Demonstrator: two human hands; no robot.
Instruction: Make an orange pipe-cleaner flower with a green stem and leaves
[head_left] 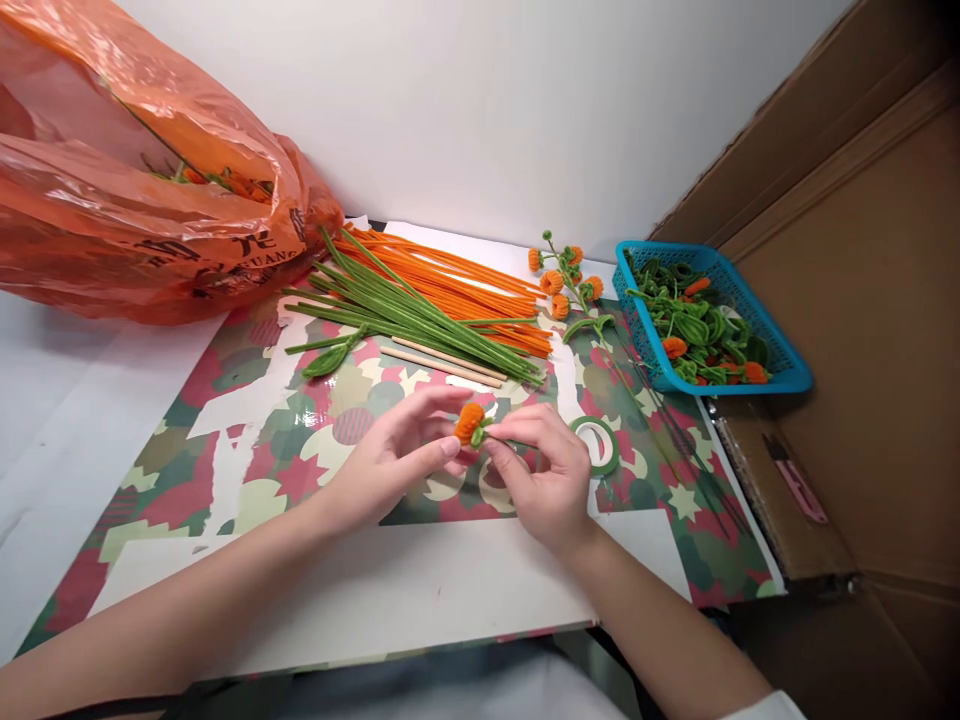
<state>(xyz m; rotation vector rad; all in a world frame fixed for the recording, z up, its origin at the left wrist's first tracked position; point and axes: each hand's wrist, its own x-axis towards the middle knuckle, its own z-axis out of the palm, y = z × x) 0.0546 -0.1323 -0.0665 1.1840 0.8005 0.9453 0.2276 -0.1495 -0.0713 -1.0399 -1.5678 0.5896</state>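
Note:
Between my hands is a small orange pipe-cleaner flower with a green base. My left hand curls around its left side, with the thumb against the bloom and the index finger reaching loosely above it. On the other side, my right hand pinches the flower's green stem end between thumb and fingers. A roll of green tape lies just right of my right hand. Beyond my hands are green pipe cleaners, orange pipe cleaners and thin wooden sticks.
An orange plastic bag fills the back left. Toward the right stand a finished flower sprig and a blue basket of green and orange pieces. A pink cutter lies on cardboard beside a cardboard wall.

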